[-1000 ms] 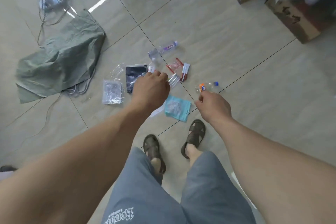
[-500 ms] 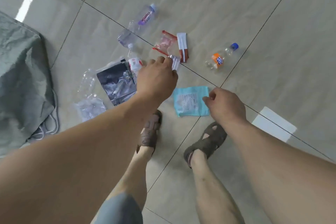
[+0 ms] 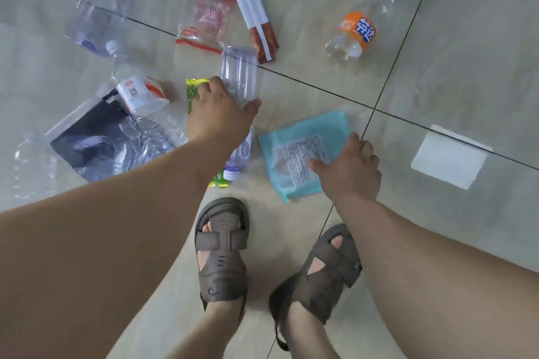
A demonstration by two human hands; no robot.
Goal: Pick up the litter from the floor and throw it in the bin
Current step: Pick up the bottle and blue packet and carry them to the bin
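With the left hand (image 3: 221,118) closed around a clear, ribbed plastic bottle (image 3: 239,79) just left of the pale-blue flat packet (image 3: 303,151) on the floor, the right hand's fingers (image 3: 316,165) pressed flat on that slick packet risked sliding off without a pinch.

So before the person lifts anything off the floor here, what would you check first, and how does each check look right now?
1. Left hand wrapped around the clear bottle: ok, fingers and thumb close on it.
2. Right hand gripping the blue packet: cannot tell, its fingers touch the packet's edge, but a pinch is not visible.
3. Green wrapper free of the bottle: cannot tell, it lies partly under the left hand.
4. Feet clear of litter: ok, both sandals stand on bare tile.
5. Bin within sight: not ok, none in view.
6. Litter left over: not ok, the orange-label bottle and others remain.
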